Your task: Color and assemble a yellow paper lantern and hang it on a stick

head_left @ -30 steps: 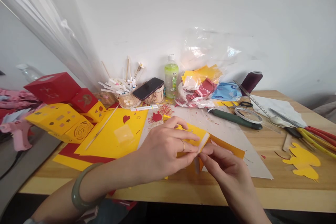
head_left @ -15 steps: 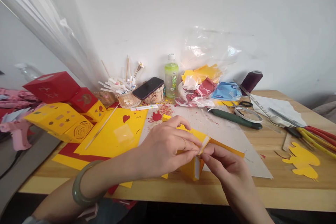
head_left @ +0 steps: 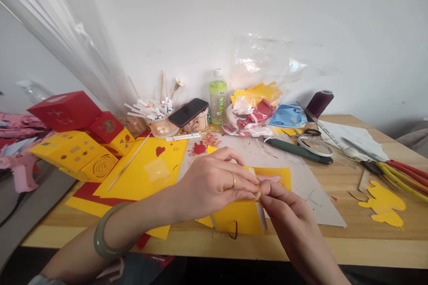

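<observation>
A folded yellow paper box (head_left: 239,219) with white tape strips along its edges is held near the table's front. My left hand (head_left: 217,180) lies over its top, fingers closed on the edge by a strip. A ring and a green bangle are on that arm. Thumb and forefinger of my right hand (head_left: 284,209) pinch the same edge from the right, the fingertips of both hands nearly touching. A thin dark curved piece shows on the near face of the box. Part of the box is hidden under the left hand.
Yellow sheets (head_left: 147,164) and red and yellow boxes (head_left: 67,111) sit on the left, beside a pink glue gun (head_left: 22,169). Along the wall stand a drink bottle (head_left: 218,98) and a plastic bag of scraps (head_left: 254,107). Scissors, pliers (head_left: 401,173) and a yellow cutout (head_left: 383,205) lie right.
The yellow box has turned between my hands, so a broad yellow face now points toward me and a flap stands behind the fingers. Both hands stay in nearly the same place.
</observation>
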The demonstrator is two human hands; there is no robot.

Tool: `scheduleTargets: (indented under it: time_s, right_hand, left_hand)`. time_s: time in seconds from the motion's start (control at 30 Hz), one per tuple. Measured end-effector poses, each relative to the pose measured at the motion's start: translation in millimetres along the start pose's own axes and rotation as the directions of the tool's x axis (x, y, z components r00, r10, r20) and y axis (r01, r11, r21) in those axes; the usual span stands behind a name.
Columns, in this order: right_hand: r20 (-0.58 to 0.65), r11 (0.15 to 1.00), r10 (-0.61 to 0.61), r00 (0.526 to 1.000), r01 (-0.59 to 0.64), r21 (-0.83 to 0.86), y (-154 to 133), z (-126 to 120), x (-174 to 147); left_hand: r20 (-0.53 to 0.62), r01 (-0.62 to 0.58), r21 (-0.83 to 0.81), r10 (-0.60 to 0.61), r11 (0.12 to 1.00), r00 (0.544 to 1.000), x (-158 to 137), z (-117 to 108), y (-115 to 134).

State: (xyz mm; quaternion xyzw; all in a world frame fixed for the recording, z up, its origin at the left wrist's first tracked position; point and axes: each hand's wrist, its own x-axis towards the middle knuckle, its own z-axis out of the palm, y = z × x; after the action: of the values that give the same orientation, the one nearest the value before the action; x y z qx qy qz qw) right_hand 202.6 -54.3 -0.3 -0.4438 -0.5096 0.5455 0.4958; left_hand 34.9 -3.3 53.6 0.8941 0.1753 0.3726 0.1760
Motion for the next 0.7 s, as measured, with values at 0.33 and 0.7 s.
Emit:
scheduleTargets:
  time_s: [0.33, 0.7]
  right_hand:
    - [0.009, 0.998, 0.006, 1.0, -0.007, 0.066, -3.4, 2.2, -3.6]
    - [0.01, 0.991, -0.131, 0.991, 0.131, -0.021, -6.8, 4.1, -2.9]
  left_hand:
    - [-0.047, -0.09, -0.025, 0.088, 0.996, 0.995, -0.1, 3.2, -0.7]
    - [-0.062, -0.216, 0.13, 0.225, 0.968, 0.972, -1.5, 6.8, 1.6]
